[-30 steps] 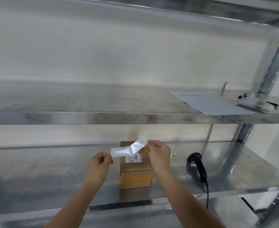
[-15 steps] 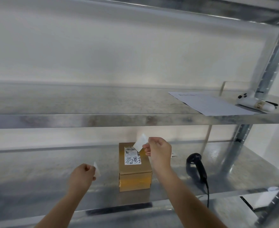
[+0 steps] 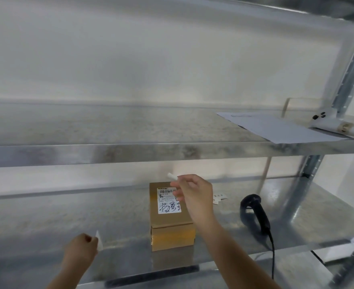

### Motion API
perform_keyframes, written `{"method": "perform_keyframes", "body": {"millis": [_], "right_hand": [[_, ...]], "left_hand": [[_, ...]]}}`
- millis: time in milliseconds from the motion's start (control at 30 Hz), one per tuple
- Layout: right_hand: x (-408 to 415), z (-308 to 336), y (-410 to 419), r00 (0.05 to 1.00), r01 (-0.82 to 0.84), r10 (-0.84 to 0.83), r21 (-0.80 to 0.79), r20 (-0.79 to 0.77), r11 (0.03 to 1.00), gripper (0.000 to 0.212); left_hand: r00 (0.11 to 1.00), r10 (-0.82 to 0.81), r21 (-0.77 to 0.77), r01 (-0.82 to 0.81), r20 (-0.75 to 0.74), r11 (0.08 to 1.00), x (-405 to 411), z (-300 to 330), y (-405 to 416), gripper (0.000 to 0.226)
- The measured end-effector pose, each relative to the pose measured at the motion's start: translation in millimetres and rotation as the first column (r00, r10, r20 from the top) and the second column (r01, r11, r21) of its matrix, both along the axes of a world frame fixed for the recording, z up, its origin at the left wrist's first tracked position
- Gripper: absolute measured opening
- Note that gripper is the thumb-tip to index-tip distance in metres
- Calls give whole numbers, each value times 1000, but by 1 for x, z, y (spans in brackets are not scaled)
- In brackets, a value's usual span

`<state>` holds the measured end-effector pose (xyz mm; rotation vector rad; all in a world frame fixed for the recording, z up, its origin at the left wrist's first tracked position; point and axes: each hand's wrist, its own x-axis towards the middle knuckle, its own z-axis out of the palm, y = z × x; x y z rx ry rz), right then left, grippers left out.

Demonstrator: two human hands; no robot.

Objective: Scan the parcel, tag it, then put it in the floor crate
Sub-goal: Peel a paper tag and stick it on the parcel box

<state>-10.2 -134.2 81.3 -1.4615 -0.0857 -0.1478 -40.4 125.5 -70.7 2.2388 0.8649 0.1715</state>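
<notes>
A small brown cardboard parcel [image 3: 170, 222] stands on the lower metal shelf [image 3: 46, 222], with a white shipping label [image 3: 168, 200] on its top. My right hand [image 3: 192, 195] hovers just above the parcel's far right part, pinching a small white tag [image 3: 171, 176] between thumb and fingers. My left hand [image 3: 81, 254] is low and to the left, apart from the parcel, pinching a thin white backing strip [image 3: 98, 239]. A black handheld scanner [image 3: 255, 213] lies on the shelf to the right, its cable hanging over the front edge. No floor crate is in view.
A few loose white tags [image 3: 219, 197] lie behind my right hand. The upper shelf [image 3: 109, 151] juts out above; it bears a paper sheet [image 3: 276, 128] and a white device [image 3: 330, 122] at the right. A steel upright [image 3: 301, 197] stands at the right.
The two hands pulled apart, splitting the white strip into the tag and its backing. My left hand dropped down and left with the backing; my right hand stayed over the parcel with the tag.
</notes>
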Motion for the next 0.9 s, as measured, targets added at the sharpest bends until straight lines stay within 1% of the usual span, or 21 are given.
{"method": "perform_keyframes", "body": {"millis": [133,267,400,500,600,667,733,800,833,867,900], "right_hand": [[5,-13,2,1000,-8,8,2,12,1000,17],[11,-30,0,999,-4,4,4,32,1000,16],[17,-46,-5,999,0,0,-2,40,1000,14],[23,-53,-5,999,1,0,-21,40,1000,16],[30,-53,-2,1000,8,-7,-24,27,1000,17],[33,-52,1,1000,16,-16,-38,24,999,16],[38,-49,7,998,45,-41,-102,37,994,18],[44,-45,14,993,103,-86,-221,82,970,16],[46,-44,17,988,136,-105,-305,116,943,11],[47,-43,20,982,169,-118,-389,150,906,9],[48,-43,22,975,202,-130,-461,182,864,12]], "left_hand": [[1000,-3,2,3,13,1000,22,-19,-4,23],[999,-19,-6,19,26,1000,39,-42,-6,26],[997,-69,70,71,-32,995,42,-52,-10,23],[995,-89,67,92,-36,994,41,-49,-11,20],[998,-56,61,56,-6,997,40,-42,-9,23],[997,-2,32,0,72,1000,41,-27,-17,22],[979,30,-43,-21,200,999,45,-1,-32,23],[937,8,-217,72,349,973,51,35,-53,26],[915,2,-337,147,402,930,53,54,-64,27],[904,-5,-454,220,428,863,55,74,-76,27],[907,-15,-552,269,420,789,57,92,-87,26]]}}
